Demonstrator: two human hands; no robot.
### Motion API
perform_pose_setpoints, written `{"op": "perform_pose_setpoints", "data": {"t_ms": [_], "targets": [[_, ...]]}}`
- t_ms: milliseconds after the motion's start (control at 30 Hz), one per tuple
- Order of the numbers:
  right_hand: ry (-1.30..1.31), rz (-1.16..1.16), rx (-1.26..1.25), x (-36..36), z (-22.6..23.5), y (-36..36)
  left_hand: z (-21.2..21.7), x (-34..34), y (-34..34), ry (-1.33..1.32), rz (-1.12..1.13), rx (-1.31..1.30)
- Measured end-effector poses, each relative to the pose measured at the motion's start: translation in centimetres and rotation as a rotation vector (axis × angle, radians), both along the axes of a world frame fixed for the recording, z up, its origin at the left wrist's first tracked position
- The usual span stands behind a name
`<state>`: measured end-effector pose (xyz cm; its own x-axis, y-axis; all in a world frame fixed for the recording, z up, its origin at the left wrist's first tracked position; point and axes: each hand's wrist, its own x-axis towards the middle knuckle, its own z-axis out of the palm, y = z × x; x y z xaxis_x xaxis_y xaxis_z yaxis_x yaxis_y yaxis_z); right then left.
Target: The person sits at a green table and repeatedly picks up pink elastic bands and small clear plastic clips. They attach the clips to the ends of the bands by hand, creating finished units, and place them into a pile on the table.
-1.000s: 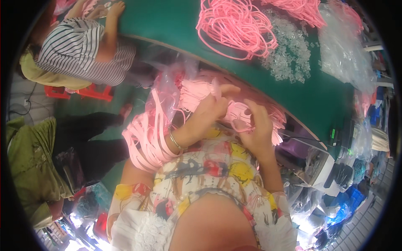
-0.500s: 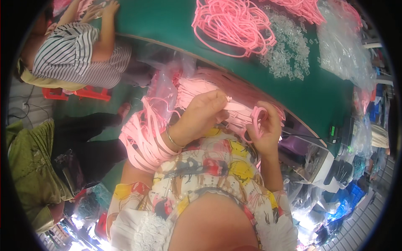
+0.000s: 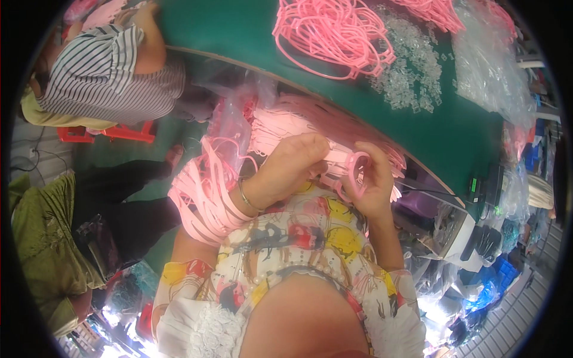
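A pale pink strap (image 3: 338,154) runs between my two hands in front of my chest. My left hand (image 3: 292,160) pinches one end between thumb and fingers. My right hand (image 3: 376,182) is closed on the other part, where the strap curls into a loop (image 3: 358,170) beside the thumb. A bunch of similar pink straps (image 3: 206,206) hangs around my left forearm, behind the bracelet. Under and beyond my hands lies a thick stack of pink straps (image 3: 277,126). Small details at the left fingertips are hidden.
The green table (image 3: 227,27) bears a heap of pink cords (image 3: 331,39), many small clear plastic pieces (image 3: 412,71) and a clear plastic bag (image 3: 495,65). A person in a striped top (image 3: 113,77) sits at the left; another in green (image 3: 51,238) is nearer.
My right hand has turned slightly and moved a little left, with the loop now rounder and more upright. My left hand keeps its pinch nearly in place.
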<state>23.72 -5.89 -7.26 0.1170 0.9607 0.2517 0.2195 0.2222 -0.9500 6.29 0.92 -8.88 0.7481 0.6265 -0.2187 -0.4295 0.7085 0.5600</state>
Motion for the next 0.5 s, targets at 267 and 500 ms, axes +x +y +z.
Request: {"op": "perform_pose_setpoints", "data": {"t_ms": [267,500], "targets": [[-0.211,-0.033,0.006,-0.1,-0.8,0.5,3.4,0.7,-0.1,0.062,0.064,-0.1],[-0.479,-0.028,0.08,0.5,0.0,0.7,2.6,-0.2,0.8,0.539,0.295,0.987]]}}
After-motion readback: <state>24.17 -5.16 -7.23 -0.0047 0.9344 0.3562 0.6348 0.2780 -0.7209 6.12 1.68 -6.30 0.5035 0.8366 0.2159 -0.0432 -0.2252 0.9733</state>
